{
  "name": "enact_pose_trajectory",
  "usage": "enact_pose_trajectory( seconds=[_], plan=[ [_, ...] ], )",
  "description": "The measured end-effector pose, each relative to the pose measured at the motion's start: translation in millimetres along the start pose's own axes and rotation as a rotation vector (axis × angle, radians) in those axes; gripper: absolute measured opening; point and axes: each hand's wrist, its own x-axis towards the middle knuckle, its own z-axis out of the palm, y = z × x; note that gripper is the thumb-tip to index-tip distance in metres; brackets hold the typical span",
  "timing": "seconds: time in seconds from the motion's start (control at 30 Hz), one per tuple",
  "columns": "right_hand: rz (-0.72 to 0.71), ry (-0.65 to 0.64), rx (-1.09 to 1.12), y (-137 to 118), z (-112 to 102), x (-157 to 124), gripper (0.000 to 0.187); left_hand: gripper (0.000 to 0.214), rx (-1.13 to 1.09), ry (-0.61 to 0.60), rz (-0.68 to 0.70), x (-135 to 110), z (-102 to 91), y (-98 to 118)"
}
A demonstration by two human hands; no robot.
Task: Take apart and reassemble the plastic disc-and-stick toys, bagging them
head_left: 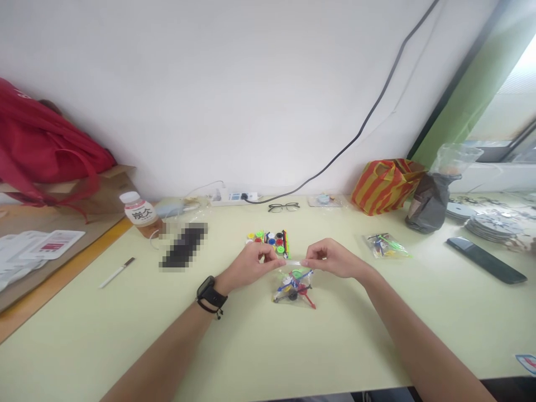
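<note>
Between my two hands hangs a clear plastic bag point(293, 289) filled with small coloured plastic parts in blue, red, green, white and black. My left hand point(256, 261), with a black watch at the wrist, pinches one end of the bag's top edge. At the other end of that edge, my right hand point(329, 258) pinches it too, so the strip is stretched between them. Just behind my hands lie coloured round plastic pieces point(280, 241), partly hidden by the left hand. A similar filled bag point(383, 245) rests to the right.
Eyeglasses point(283, 207) and a power strip point(233, 197) lie along the wall. A drink bottle point(140, 214) and a pen-like stick point(117, 272) are at left. On the right are a striped bag point(383, 187), a dark long case point(486, 259) and stacked discs point(494, 226).
</note>
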Motion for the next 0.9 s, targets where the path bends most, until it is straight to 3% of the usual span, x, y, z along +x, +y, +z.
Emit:
enact_pose_trajectory(
  seconds=[0.4, 0.53, 0.63, 0.77, 0.83, 0.9],
  plan=[
    [-0.007, 0.005, -0.025, 0, -5, 0, 0.032, 0.029, 0.044, 0.010, 0.034, 1, -0.9, -2],
    [-0.039, 0.075, -0.025, 0, -15, -4, 0.033, 0.026, 0.054, 0.103, 0.031, 1, -0.9, -12],
    [-0.043, 0.344, -0.036, 7, -31, -7, 0.037, 0.028, 0.052, 0.187, -0.007, 1, 0.9, -19],
    [-0.027, 0.909, -0.116, 33, -58, -9, 0.043, 0.026, 0.111, 0.196, -0.018, -1, 4.9, -21],
    [-0.074, 1.191, -0.250, 51, -72, -9, 0.043, 0.026, 0.177, 0.177, -0.018, -1, 6.6, -21],
    [-0.089, 1.394, -0.450, 69, -84, -11, 0.039, 0.025, 0.258, 0.192, -0.033, -1, 7.0, -22]
  ],
)
